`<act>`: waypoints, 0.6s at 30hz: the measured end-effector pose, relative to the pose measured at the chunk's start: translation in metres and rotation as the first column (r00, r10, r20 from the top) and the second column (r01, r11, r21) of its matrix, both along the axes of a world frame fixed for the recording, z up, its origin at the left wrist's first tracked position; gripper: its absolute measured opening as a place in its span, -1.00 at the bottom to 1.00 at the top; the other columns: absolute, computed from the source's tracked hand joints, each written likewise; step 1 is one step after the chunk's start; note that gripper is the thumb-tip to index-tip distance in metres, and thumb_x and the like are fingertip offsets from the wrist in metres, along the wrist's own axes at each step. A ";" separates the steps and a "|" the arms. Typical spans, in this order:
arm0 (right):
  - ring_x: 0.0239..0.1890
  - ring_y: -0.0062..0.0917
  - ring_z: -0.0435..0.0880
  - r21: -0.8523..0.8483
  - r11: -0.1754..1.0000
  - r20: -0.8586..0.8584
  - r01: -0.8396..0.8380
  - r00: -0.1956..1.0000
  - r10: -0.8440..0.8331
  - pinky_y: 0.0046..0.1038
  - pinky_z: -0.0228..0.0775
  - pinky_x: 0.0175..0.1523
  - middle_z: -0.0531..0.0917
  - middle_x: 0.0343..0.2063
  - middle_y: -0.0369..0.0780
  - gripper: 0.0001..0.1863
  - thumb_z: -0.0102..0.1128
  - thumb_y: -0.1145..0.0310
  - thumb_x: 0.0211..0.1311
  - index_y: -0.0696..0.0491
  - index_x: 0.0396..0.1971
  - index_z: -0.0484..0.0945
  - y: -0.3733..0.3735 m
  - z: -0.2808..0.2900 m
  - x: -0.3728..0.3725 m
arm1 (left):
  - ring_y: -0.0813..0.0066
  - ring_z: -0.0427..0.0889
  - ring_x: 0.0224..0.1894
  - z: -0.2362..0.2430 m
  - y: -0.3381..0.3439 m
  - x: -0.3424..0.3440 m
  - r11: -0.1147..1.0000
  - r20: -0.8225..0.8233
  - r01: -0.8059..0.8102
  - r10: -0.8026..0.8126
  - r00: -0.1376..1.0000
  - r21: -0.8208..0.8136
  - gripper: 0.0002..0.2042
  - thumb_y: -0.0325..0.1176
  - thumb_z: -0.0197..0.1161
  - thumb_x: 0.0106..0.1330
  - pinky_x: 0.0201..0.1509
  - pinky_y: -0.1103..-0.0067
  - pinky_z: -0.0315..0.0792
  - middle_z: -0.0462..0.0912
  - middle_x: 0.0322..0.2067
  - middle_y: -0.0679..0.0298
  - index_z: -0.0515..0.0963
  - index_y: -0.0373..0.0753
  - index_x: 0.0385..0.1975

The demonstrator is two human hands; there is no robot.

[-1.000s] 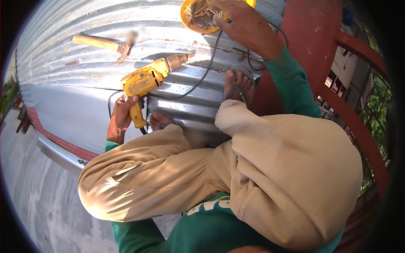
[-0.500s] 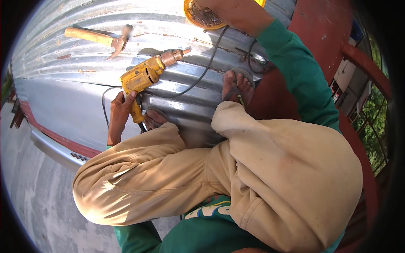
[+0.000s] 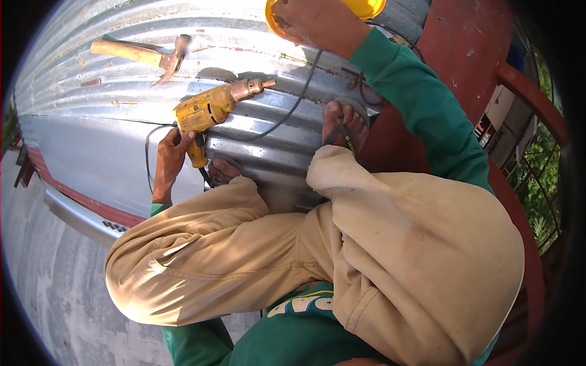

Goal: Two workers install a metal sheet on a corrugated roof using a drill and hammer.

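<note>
My left hand (image 3: 173, 152) grips the handle of a yellow power drill (image 3: 204, 107), whose chuck points right over the corrugated metal sheet (image 3: 268, 152). At the top, my right hand (image 3: 314, 21) reaches into a yellow container (image 3: 365, 7), its fingers bent and whatever they hold hidden. A wooden-handled hammer (image 3: 131, 52) lies on the metal left of the container. A black cord (image 3: 290, 110) curves across the ridges to the right of the drill.
My sandalled feet (image 3: 346, 125) rest on the sheet below the cord. A red metal beam (image 3: 461, 55) and railing (image 3: 531, 97) run along the right. A flat sheet (image 3: 91, 152) with red edging is at the left, above grey concrete (image 3: 55, 262).
My right hand has moved up and left, further over the container, covering more of what is inside. The drill stays in my left hand, tilted about the same.
</note>
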State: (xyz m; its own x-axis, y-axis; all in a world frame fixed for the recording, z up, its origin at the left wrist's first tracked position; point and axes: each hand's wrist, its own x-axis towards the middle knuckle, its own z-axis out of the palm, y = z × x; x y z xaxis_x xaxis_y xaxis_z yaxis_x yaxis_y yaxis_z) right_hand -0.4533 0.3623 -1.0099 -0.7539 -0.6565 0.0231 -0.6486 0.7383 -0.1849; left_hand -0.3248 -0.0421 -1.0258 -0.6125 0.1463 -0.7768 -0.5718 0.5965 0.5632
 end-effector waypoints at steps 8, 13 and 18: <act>0.01 -0.29 0.51 -0.079 0.997 0.094 -0.012 0.995 0.019 -0.30 0.30 0.17 0.59 -0.15 -0.11 -0.75 0.13 0.33 0.13 0.14 -0.26 0.64 0.007 0.004 0.006 | 0.60 0.55 -0.29 -0.006 -0.005 0.006 0.997 -0.044 0.005 -0.008 0.999 -0.076 -0.55 -0.08 0.30 0.39 -0.18 0.61 0.47 0.69 -0.34 0.22 0.58 -0.47 -0.08; 0.03 -0.30 0.52 0.233 0.972 0.152 -0.041 0.988 0.006 -0.29 0.32 0.17 0.59 -0.12 -0.12 -0.73 0.15 0.31 0.12 0.13 -0.22 0.64 -0.010 0.019 -0.002 | 0.59 0.55 -0.29 -0.005 -0.008 0.010 0.998 -0.074 -0.055 0.052 0.996 -0.037 -0.55 -0.07 0.30 0.39 -0.19 0.61 0.48 0.69 -0.34 0.21 0.59 -0.46 -0.10; 0.00 -0.33 0.51 -0.035 0.972 -0.035 0.233 0.971 -0.235 -0.29 0.32 0.17 0.58 -0.16 -0.14 -0.74 0.12 0.32 0.10 0.11 -0.25 0.64 -0.010 -0.015 0.008 | 0.59 0.54 -0.29 -0.008 -0.003 0.007 0.997 -0.050 -0.019 0.015 0.999 -0.080 -0.54 -0.05 0.32 0.37 -0.19 0.60 0.48 0.69 -0.35 0.21 0.59 -0.45 -0.11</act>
State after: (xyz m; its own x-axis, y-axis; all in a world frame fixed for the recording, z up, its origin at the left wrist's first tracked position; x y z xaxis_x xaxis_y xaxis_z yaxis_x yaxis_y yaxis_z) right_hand -0.4457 0.3527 -1.0250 -0.8847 -0.4605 0.0728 -0.4657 0.8648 -0.1880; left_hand -0.3175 -0.0448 -1.0336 -0.6525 0.0737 -0.7542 -0.5547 0.6316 0.5416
